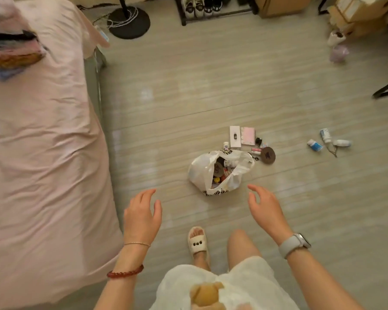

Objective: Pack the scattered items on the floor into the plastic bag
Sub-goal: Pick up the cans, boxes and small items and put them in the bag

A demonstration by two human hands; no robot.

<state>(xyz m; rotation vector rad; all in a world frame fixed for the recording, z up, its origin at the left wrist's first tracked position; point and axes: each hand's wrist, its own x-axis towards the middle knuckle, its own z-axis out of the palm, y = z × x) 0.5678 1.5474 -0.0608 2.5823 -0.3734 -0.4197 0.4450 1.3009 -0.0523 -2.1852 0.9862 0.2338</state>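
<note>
Both hands hovered empty over the floor, short of the bag.
My left hand (pixel 142 214) and right hand (pixel 266 209) were spread wide, holding nothing; the plastic bag (pixel 202 173) sat mid-floor, mouth agape, a white box (pixel 235 136), notebook (pixel 247 136) and round brown disc (pixel 267 155) just beyond it, bottles (pixel 326 139) well apart to the right.

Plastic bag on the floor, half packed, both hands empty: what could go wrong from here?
1. The plastic bag slumps with one side folded; items dropped in may slide out unless a hand holds the mouth.
2. The bottles lie far to the right, apart from the pile by the white box; they could be missed.
3. Left hand and right hand hover open, above floor level.
</note>
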